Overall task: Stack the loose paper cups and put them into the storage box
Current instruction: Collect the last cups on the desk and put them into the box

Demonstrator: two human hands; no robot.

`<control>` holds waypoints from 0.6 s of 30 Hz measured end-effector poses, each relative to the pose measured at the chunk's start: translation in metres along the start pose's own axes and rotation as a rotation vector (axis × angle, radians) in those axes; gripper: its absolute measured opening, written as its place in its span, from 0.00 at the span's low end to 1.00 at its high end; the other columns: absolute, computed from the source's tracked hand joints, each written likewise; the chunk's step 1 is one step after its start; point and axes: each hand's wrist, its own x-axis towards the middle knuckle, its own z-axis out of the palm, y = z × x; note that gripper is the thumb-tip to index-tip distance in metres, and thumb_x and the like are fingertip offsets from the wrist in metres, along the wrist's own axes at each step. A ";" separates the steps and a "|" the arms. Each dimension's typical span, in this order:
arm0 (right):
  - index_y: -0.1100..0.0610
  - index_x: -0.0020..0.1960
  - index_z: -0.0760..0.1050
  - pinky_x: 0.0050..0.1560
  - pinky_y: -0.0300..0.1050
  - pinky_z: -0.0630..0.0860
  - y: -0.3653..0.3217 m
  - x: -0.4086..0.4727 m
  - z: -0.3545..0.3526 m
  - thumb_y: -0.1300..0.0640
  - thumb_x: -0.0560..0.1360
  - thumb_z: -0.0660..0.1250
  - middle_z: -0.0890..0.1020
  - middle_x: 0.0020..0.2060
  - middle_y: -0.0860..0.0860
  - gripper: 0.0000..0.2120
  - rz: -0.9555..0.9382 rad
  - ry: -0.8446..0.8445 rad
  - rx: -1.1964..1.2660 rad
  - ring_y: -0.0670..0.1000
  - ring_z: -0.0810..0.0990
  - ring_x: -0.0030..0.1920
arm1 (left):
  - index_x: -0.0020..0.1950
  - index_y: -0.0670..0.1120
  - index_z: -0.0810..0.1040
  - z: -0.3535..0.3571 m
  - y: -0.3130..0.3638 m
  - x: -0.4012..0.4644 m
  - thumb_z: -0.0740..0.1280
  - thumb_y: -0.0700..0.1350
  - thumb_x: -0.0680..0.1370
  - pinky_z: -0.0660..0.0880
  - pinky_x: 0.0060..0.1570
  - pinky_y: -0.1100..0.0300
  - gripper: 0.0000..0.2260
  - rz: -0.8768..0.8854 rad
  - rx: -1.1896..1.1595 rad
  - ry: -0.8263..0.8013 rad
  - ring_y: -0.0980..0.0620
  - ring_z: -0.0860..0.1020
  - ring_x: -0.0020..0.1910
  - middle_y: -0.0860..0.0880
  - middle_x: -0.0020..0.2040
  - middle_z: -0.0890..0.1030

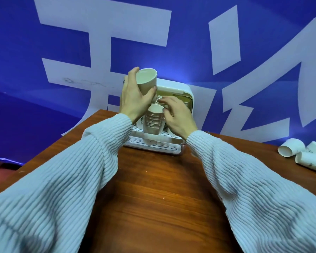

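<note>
The 2 ribbed pale sleeves fill the bottom of the view, both forearms reaching forward over the wooden table toward its far edge. Behind everything hangs a blue banner with big white characters. At the far end of the table stands the white storage box, its front open and a slatted tray pulled out at the bottom, presumably so cups can be loaded from the front. In the opening a tall stack of paper cups leans mouth-up toward the person, its base on the tray; another row of nested rims shows deeper inside, though how many cups it holds cannot be told. The left hand is curled round a single paper cup, gripping its lower wall and holding it tilted with the mouth toward the camera, just above and left of the stack, probably lined up to be nested into the top cup. The right hand rests against the right side of the stack near its rim with fingers loosely bent; it seems to be steadying the stack, but whether it truly grips it cannot be told. At the right edge of the table, well apart from both hands, 3 loose cups lie on their sides, not yet gathered.
</note>
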 end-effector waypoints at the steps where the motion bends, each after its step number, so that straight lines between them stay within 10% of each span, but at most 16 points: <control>1: 0.55 0.67 0.79 0.72 0.49 0.70 0.003 -0.003 -0.001 0.60 0.80 0.62 0.80 0.66 0.51 0.17 0.019 0.104 0.031 0.52 0.75 0.68 | 0.76 0.48 0.65 0.005 -0.001 0.001 0.74 0.52 0.76 0.70 0.59 0.58 0.32 0.006 0.016 -0.016 0.50 0.71 0.64 0.47 0.68 0.72; 8: 0.52 0.62 0.80 0.65 0.49 0.75 0.019 -0.025 -0.012 0.56 0.81 0.63 0.82 0.59 0.47 0.13 0.047 0.197 0.042 0.48 0.77 0.62 | 0.75 0.47 0.68 0.027 -0.012 -0.010 0.74 0.56 0.75 0.69 0.68 0.48 0.32 -0.008 0.218 -0.305 0.43 0.72 0.69 0.44 0.70 0.73; 12: 0.52 0.62 0.80 0.63 0.49 0.75 0.025 -0.034 -0.015 0.55 0.81 0.64 0.83 0.58 0.47 0.12 0.074 0.203 0.027 0.49 0.77 0.61 | 0.75 0.46 0.70 0.031 -0.020 -0.026 0.55 0.71 0.78 0.66 0.69 0.41 0.36 0.023 0.576 -0.395 0.41 0.68 0.73 0.44 0.74 0.72; 18: 0.51 0.63 0.79 0.61 0.51 0.76 0.032 -0.048 -0.012 0.56 0.81 0.64 0.83 0.57 0.46 0.12 0.113 0.175 0.050 0.49 0.77 0.59 | 0.79 0.45 0.64 0.028 -0.029 -0.031 0.52 0.63 0.83 0.61 0.73 0.41 0.31 -0.028 0.522 -0.430 0.42 0.65 0.77 0.46 0.79 0.67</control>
